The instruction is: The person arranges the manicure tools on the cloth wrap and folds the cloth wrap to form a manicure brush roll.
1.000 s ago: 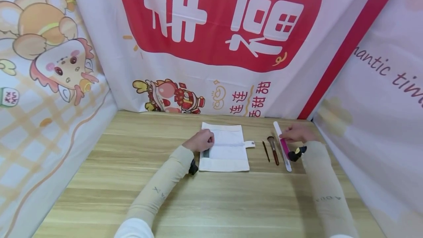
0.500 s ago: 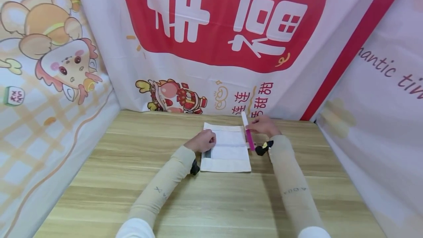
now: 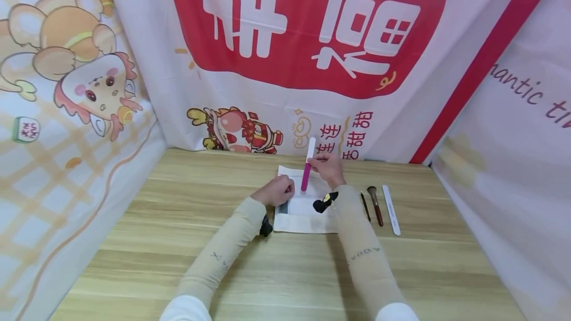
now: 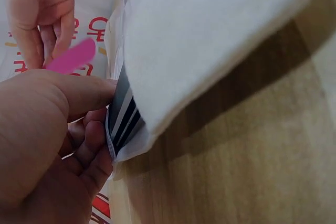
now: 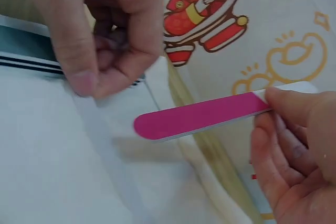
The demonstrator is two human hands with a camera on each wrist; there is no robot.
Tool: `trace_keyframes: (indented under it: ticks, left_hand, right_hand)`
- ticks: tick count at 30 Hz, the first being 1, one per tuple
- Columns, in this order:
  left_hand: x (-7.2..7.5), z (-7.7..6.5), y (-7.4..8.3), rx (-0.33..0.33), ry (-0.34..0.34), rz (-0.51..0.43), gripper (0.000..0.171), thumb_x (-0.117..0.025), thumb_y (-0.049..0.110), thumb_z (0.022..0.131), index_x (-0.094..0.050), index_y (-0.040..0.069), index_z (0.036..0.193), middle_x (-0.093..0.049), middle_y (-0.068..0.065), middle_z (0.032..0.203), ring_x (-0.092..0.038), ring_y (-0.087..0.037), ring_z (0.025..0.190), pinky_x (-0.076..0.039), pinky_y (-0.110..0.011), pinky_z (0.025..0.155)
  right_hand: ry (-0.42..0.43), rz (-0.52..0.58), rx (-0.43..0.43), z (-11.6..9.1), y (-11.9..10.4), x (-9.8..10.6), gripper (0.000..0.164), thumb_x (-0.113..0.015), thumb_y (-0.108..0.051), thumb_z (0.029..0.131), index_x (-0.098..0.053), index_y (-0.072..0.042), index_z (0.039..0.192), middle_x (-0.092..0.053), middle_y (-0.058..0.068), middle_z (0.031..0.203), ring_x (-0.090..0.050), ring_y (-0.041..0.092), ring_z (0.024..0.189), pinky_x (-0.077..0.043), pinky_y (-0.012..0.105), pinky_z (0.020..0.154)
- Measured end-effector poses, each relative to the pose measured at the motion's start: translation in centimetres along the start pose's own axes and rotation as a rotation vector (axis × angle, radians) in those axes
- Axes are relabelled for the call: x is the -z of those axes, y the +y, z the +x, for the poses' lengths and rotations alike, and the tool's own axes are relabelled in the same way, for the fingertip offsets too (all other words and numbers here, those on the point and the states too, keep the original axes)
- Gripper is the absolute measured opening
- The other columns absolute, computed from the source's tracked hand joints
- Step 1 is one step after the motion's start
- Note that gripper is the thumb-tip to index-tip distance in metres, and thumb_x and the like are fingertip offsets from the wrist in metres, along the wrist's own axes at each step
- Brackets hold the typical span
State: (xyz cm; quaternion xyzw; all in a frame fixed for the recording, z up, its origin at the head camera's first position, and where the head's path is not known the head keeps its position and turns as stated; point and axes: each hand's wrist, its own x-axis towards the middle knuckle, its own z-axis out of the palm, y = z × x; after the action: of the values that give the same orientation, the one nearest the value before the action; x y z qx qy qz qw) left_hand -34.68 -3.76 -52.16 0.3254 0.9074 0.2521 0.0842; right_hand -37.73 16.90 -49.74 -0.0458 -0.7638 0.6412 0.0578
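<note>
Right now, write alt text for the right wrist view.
A right hand pinches a pink-and-white strip, its pink end above a white pouch. A left hand pinches the pouch near a dark striped band; printed cloth hangs behind.

I face a white fabric backdrop (image 3: 267, 98) bearing a red panel (image 3: 303, 58) with large white characters. A plaid cartoon-print cloth (image 3: 85, 177) hangs at my left, a white lettered cloth (image 3: 526, 172) at my right. Below me: a wood-grain table (image 3: 285, 276).
</note>
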Motion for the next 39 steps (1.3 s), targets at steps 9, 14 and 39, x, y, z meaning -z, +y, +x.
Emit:
trace_keyframes:
  ticks: [9, 14, 39]
  left_hand:
    - [0.4, -0.6, 0.1, -0.005, 0.008, -0.035, 0.013, -0.062, 0.002, 0.101, -0.073, 0.003, 0.096, -0.069, -0.007, 0.090, -0.060, -0.017, 0.085, -0.054, -0.034, 0.084]
    - [0.1, -0.8, 0.4, -0.017, 0.010, -0.036, 0.012, -0.062, 0.001, 0.101, -0.072, 0.001, 0.094, -0.068, -0.007, 0.089, -0.059, -0.017, 0.084, -0.053, -0.033, 0.081]
    - [0.0, -2.2, 1.8, 0.040, 0.043, 0.081, 0.013, -0.068, 0.008, 0.099, -0.074, 0.006, 0.111, -0.064, -0.005, 0.106, -0.058, -0.017, 0.094, -0.054, -0.032, 0.091]
  right_hand:
    - [0.045, -0.020, -0.025, 0.0, 1.9, -2.2, 0.022, -0.080, -0.012, 0.093, -0.077, 0.004, 0.108, -0.078, 0.008, 0.088, -0.069, 0.004, 0.070, -0.060, 0.020, 0.070]
    - [-0.024, -0.116, -0.063, -0.4, 2.5, -2.0, 0.023, -0.080, -0.014, 0.093, -0.078, 0.004, 0.107, -0.078, 0.007, 0.083, -0.067, 0.005, 0.068, -0.055, 0.018, 0.065]
    - [-0.345, -0.366, -0.230, -1.4, 1.8, -1.4, 0.021, -0.080, -0.014, 0.094, -0.080, -0.002, 0.111, -0.081, 0.013, 0.108, -0.072, 0.009, 0.077, -0.060, 0.022, 0.072]
